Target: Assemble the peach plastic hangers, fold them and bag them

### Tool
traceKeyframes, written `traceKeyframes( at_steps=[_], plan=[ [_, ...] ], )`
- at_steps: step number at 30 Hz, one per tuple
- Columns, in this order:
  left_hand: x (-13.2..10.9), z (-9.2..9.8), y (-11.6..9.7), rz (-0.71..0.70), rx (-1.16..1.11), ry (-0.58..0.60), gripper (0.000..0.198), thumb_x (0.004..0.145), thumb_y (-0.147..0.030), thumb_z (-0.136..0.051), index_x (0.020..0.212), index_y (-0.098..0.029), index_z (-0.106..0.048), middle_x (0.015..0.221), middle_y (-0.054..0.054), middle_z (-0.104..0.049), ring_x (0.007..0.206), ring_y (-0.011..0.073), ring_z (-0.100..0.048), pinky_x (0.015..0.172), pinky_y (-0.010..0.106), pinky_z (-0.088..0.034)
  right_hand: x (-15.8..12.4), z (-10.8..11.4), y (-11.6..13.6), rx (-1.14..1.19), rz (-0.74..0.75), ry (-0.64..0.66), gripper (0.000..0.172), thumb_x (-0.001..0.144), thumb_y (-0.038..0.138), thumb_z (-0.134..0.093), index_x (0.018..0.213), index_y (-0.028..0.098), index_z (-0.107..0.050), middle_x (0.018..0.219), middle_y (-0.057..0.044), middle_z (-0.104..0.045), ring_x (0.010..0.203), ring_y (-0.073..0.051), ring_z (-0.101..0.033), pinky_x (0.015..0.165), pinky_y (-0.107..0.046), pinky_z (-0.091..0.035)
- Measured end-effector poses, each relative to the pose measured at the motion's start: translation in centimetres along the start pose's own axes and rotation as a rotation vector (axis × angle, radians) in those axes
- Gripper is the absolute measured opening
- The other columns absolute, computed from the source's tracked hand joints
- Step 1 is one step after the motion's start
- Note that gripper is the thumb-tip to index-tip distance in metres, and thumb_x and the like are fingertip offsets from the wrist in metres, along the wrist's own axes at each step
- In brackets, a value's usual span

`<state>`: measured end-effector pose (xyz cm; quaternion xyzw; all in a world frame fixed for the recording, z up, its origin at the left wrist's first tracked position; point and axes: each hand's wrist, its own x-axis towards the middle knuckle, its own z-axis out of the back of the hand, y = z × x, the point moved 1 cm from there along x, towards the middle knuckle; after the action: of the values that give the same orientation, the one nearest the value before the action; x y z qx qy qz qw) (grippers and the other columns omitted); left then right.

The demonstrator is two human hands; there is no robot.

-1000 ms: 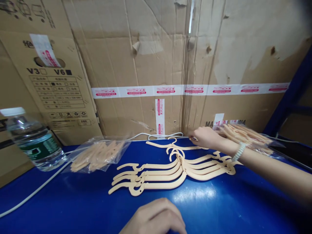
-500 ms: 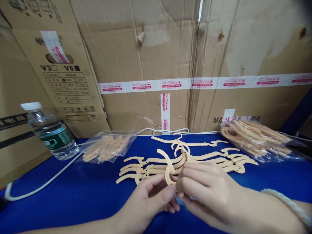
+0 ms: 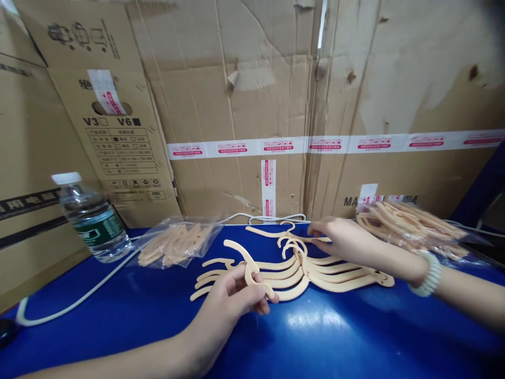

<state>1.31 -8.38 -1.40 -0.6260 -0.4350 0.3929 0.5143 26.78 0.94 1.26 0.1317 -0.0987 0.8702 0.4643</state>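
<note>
My left hand (image 3: 240, 292), in the head view, pinches a hooked beige hanger piece (image 3: 249, 268) between thumb and fingers, its curved end pointing up and left. Under and behind that hand lies a row of beige folding hangers (image 3: 284, 281), side by side on the blue table, their hooks bunched at the middle. My right hand (image 3: 335, 234) has its fingers curled down on the right arm of a separate beige hanger (image 3: 266, 232) at the back. Its thumb is hidden, and my forearm covers the right ends of several hangers.
Clear bags of beige hanger parts lie left (image 3: 175, 245) and right (image 3: 412, 223). A water bottle (image 3: 94, 226) stands at the left. A white cable (image 3: 84, 292) runs along the left and back. Cardboard boxes (image 3: 236, 179) wall off the table's far side.
My right hand has let go of the piece at the front and moved back to the rear hanger. My left hand has shifted slightly left, still holding the hooked piece.
</note>
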Motion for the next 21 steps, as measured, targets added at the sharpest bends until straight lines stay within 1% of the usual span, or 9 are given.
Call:
traceKeyframes(
  at_steps=[3,6,8,11,14,16,17,19,21],
  plan=[
    [-0.1,0.0,0.0,0.001,-0.033,0.030,0.024,0.077,-0.035,-0.069,0.071,-0.015,-0.056,0.072,0.006,-0.071,0.065,0.0137,-0.059,0.066,0.026,-0.044,0.7,-1.8,-1.6,0.049,-0.031,0.139,0.015,0.081,0.016,-0.058,0.094,0.017,-0.066,0.094,-0.010,-0.071,0.086,-0.023,-0.067,0.070,-0.029,-0.047],
    [-0.2,0.3,0.4,-0.002,-0.012,0.032,0.035,0.076,-0.046,-0.072,0.073,-0.013,-0.060,0.074,0.007,-0.071,0.062,0.0128,-0.059,0.064,0.025,-0.044,1.0,-2.5,-2.0,0.079,-0.038,0.181,0.010,0.082,0.017,-0.057,0.084,0.017,-0.067,0.084,-0.007,-0.072,0.077,-0.021,-0.067,0.065,-0.027,-0.045],
    [-0.3,0.7,0.8,0.027,-0.017,0.032,0.040,0.072,-0.049,-0.077,0.076,-0.013,-0.062,0.075,0.007,-0.072,0.060,0.0121,-0.059,0.063,0.024,-0.045,1.2,-2.2,-1.9,0.094,-0.051,0.192,0.011,0.083,0.018,-0.055,0.079,0.017,-0.065,0.078,-0.007,-0.071,0.071,-0.020,-0.066,0.062,-0.026,-0.044],
    [-0.5,1.6,1.3,0.061,-0.053,0.009,0.043,0.067,-0.050,-0.080,0.078,-0.012,-0.063,0.071,0.006,-0.071,0.056,0.0114,-0.058,0.059,0.023,-0.044,1.5,-0.5,-1.8,0.173,-0.049,0.188,0.013,0.084,0.023,-0.053,0.077,0.017,-0.062,0.073,-0.006,-0.070,0.066,-0.018,-0.064,0.060,-0.026,-0.045],
    [-0.5,2.2,1.3,0.051,-0.078,-0.046,0.041,0.068,-0.049,-0.080,0.078,-0.013,-0.063,0.067,0.005,-0.069,0.053,0.0110,-0.057,0.055,0.022,-0.042,1.3,1.9,-1.8,0.396,-0.054,0.221,0.018,0.085,0.033,-0.052,0.080,0.017,-0.059,0.070,-0.005,-0.068,0.061,-0.017,-0.063,0.058,-0.026,-0.047],
    [-0.6,2.4,1.1,0.059,-0.082,-0.080,0.041,0.068,-0.049,-0.079,0.076,-0.013,-0.062,0.064,0.004,-0.067,0.053,0.0108,-0.056,0.054,0.022,-0.041,0.7,3.4,-1.6,0.537,-0.092,0.257,0.022,0.084,0.039,-0.054,0.083,0.017,-0.058,0.069,-0.003,-0.067,0.057,-0.016,-0.062,0.053,-0.025,-0.047],
    [-0.6,2.5,1.0,0.069,-0.081,-0.088,0.041,0.069,-0.049,-0.079,0.075,-0.013,-0.062,0.063,0.004,-0.066,0.053,0.0105,-0.055,0.054,0.021,-0.040,0.2,4.1,-1.3,0.569,-0.107,0.256,0.024,0.084,0.040,-0.055,0.083,0.017,-0.058,0.068,-0.003,-0.066,0.055,-0.015,-0.061,0.051,-0.024,-0.046],
    [-0.5,2.4,0.8,0.084,-0.078,-0.086,0.041,0.068,-0.048,-0.080,0.073,-0.012,-0.062,0.061,0.003,-0.065,0.052,0.0095,-0.054,0.054,0.020,-0.039,-1.0,5.2,-0.4,0.534,-0.095,0.217,0.024,0.085,0.042,-0.055,0.081,0.018,-0.059,0.063,-0.001,-0.063,0.051,-0.013,-0.057,0.046,-0.022,-0.042],
    [-0.4,2.2,0.8,0.092,-0.088,-0.073,0.042,0.067,-0.048,-0.081,0.074,-0.011,-0.062,0.062,0.002,-0.064,0.052,0.0083,-0.053,0.054,0.019,-0.039,-2.5,5.8,0.7,0.401,-0.036,0.157,0.025,0.087,0.041,-0.053,0.078,0.020,-0.060,0.058,0.000,-0.061,0.048,-0.012,-0.054,0.043,-0.022,-0.037]
  ],
)
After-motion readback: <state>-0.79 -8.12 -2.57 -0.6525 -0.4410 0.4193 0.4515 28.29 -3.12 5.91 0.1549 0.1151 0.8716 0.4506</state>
